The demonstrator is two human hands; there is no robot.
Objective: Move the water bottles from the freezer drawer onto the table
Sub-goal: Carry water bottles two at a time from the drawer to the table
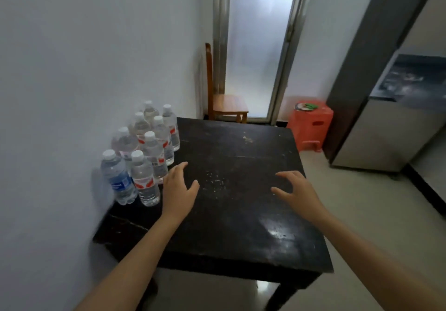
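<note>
Surface (241, 226) stands with its left side against the wall (72, 69). Bottles (144, 151) cluster upright on its far-left part, beside the wall. Left grip (177, 187) hangs over the surface just right of the nearest bottles. Right grip (298, 190) is well apart to the right. Behind the surface, a chair (226, 105) stands before the door (258, 45). Stool (311, 125) is right of the chair, fridge (386, 129) right of the stool.

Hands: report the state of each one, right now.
Left hand: open, holding nothing, beside the water bottles.
Right hand: open, holding nothing, over the table.
</note>
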